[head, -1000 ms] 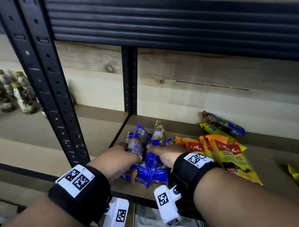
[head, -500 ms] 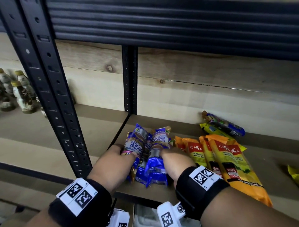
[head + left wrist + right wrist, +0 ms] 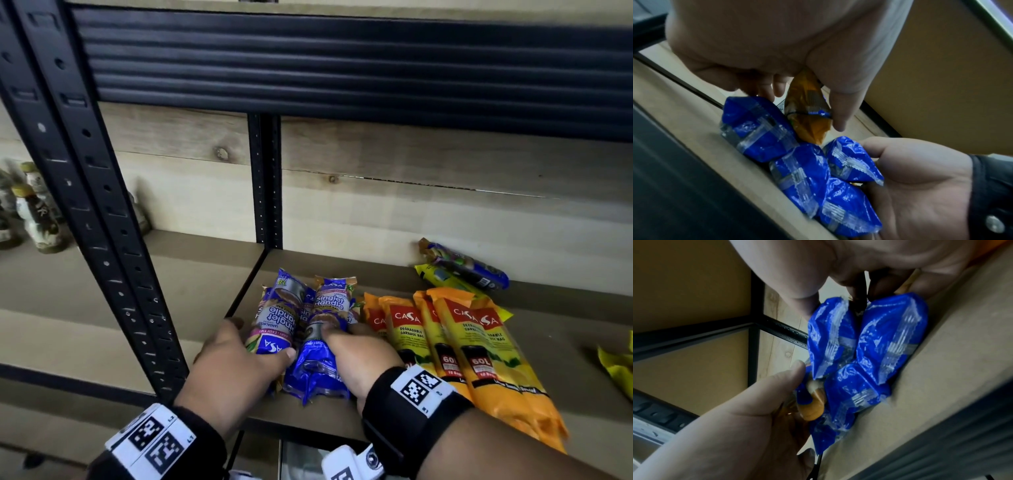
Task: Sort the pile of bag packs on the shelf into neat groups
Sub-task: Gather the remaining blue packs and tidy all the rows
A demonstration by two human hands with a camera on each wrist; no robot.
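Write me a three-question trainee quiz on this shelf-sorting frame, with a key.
1. True or false: both hands are on the blue packs.
2. Which packs lie directly to the right of the blue ones? A) green B) orange-yellow C) white
3. Fill in: the stray blue pack at the back lies against the wooden ____.

Key
1. True: the left hand holds the left side of the bundle, the right hand the right side.
2. B: the orange-yellow packs lie in a row on the shelf.
3. wall.

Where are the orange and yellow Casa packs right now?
In the head view, the Casa packs lie side by side on the shelf, right of the blue packs.
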